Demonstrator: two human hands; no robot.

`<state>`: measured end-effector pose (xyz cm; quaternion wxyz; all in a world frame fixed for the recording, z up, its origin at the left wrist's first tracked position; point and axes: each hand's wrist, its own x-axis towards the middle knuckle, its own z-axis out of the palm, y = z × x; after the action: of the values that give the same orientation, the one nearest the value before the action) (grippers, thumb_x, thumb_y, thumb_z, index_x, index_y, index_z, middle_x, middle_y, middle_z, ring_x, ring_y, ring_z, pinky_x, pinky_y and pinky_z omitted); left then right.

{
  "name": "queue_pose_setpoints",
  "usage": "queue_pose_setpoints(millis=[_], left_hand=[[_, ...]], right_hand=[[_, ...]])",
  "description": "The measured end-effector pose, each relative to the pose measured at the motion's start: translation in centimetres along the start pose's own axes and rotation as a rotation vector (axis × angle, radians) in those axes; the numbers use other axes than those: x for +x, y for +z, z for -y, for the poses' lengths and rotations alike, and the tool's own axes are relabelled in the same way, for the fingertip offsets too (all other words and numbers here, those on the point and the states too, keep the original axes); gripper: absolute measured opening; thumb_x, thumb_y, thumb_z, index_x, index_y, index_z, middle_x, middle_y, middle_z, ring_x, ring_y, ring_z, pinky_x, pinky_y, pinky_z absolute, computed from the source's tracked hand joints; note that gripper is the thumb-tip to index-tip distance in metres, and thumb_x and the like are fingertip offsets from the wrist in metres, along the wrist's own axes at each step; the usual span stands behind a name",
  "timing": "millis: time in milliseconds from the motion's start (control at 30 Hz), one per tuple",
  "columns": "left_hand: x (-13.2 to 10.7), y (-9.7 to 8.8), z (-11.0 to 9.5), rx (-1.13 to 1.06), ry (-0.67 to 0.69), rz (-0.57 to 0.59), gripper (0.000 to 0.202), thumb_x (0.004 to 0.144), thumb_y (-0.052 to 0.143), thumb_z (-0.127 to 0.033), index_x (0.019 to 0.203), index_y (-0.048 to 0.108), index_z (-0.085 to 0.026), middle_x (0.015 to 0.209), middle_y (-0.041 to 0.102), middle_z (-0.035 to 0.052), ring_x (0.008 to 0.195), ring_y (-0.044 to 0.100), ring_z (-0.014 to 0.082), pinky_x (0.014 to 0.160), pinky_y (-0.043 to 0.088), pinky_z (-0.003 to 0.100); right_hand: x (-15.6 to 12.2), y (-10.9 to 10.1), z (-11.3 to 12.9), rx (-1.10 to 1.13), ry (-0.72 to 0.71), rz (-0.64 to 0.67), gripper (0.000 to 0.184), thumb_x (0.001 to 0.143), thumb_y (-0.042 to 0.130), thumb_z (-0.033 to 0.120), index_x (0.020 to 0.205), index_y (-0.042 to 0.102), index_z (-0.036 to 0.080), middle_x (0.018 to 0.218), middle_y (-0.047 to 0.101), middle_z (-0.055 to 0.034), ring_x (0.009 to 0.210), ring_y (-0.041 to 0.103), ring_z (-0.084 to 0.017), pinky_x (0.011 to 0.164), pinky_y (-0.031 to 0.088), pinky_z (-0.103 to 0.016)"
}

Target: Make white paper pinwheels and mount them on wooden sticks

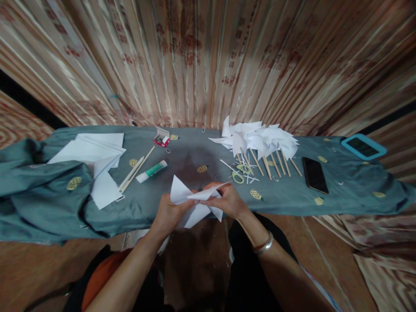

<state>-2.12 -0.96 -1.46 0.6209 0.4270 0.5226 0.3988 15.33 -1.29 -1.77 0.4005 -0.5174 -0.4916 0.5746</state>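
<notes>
Both my hands hold a folded white paper piece (191, 203) with pointed flaps, just above the near edge of the table. My left hand (170, 212) grips its left side from below, fingers closed on the paper. My right hand (227, 201) pinches a flap at the top right. A pile of finished white paper pinwheels on wooden sticks (260, 141) lies behind my right hand. A glue stick (151, 171) and loose wooden sticks (136, 173) lie behind my left hand.
A grey-green cloth (48, 195) covers the table. White paper sheets (94, 151) lie at left, a small red box (161, 139) at the back. Green scissors (238, 173) sit among paper scraps. A black phone (314, 174) and a blue-cased tablet (363, 146) lie at right.
</notes>
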Motion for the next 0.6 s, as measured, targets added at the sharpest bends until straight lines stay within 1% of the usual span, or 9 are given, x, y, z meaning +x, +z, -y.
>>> queue_pose_setpoints(millis=[100,267,333,500,600], left_hand=[[-0.01,0.06,-0.16,0.003,0.004,-0.006,0.027,0.045,0.083,-0.029,0.068,0.076,-0.016,0.069,0.075,0.0044,0.064,0.067,0.0191,0.063,0.054,0.026],[0.07,-0.22,0.18,0.007,-0.002,0.009,0.026,0.047,0.083,-0.028,0.07,0.077,-0.016,0.069,0.074,0.0042,0.064,0.066,0.0185,0.062,0.053,0.026],[0.0,-0.28,0.19,0.004,-0.021,0.008,0.026,0.048,0.083,-0.028,0.07,0.076,-0.015,0.068,0.074,0.0037,0.063,0.066,0.0176,0.061,0.052,0.025],[-0.24,-0.21,-0.28,-0.01,-0.072,0.007,0.027,0.043,0.085,-0.025,0.067,0.075,-0.015,0.065,0.073,0.0029,0.06,0.064,0.0168,0.058,0.051,0.024],[-0.3,-0.18,-0.54,-0.017,-0.087,-0.005,0.027,0.042,0.084,-0.025,0.065,0.075,-0.015,0.063,0.072,0.0027,0.058,0.063,0.0167,0.057,0.05,0.024]], right_hand=[[0.0,-0.12,-0.12,-0.016,0.011,0.004,0.031,0.051,0.084,0.037,0.069,0.068,0.017,0.059,0.056,0.0053,0.053,0.045,-0.009,0.049,0.035,-0.021],[0.21,-0.1,-0.28,0.025,0.013,0.027,0.035,0.048,0.086,0.038,0.069,0.067,0.018,0.064,0.061,0.0038,0.058,0.052,-0.011,0.054,0.041,-0.023],[0.28,-0.06,-0.35,0.045,0.014,0.043,0.035,0.048,0.086,0.038,0.069,0.067,0.017,0.064,0.06,0.0039,0.058,0.052,-0.011,0.054,0.042,-0.023],[0.33,0.02,-0.51,0.068,0.022,0.066,0.035,0.048,0.086,0.036,0.068,0.066,0.016,0.063,0.059,0.0049,0.058,0.051,-0.01,0.057,0.041,-0.023],[0.34,0.13,-0.57,0.102,0.035,0.079,0.035,0.048,0.087,0.035,0.069,0.066,0.016,0.063,0.059,0.0048,0.058,0.052,-0.01,0.059,0.041,-0.023]])
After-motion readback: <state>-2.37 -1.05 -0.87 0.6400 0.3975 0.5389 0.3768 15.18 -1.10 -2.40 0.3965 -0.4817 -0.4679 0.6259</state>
